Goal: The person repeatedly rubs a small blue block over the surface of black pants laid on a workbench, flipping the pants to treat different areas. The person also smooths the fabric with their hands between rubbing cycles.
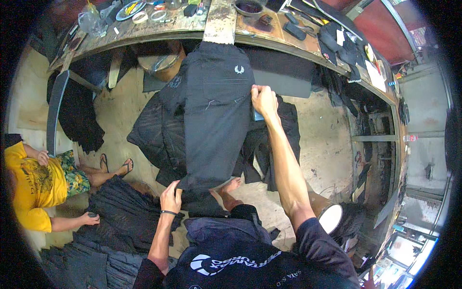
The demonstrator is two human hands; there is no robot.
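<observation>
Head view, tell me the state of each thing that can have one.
Black trousers: spread out lengthwise, fairly flat
Left hand: holding the trousers' lower left edge
Right hand: closed on their right edge
Dark cloth pile: heaped, creased
Sandals: worn by another person
Blue plate: face up, holding small items
Dark bowl: upright, uncovered

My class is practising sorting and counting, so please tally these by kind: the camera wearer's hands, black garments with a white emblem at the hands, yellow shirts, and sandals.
Wearer's hands: 2 (left hand, right hand)
Black garment: 1
Yellow shirt: 1
Sandals: 2
Total: 6
</observation>
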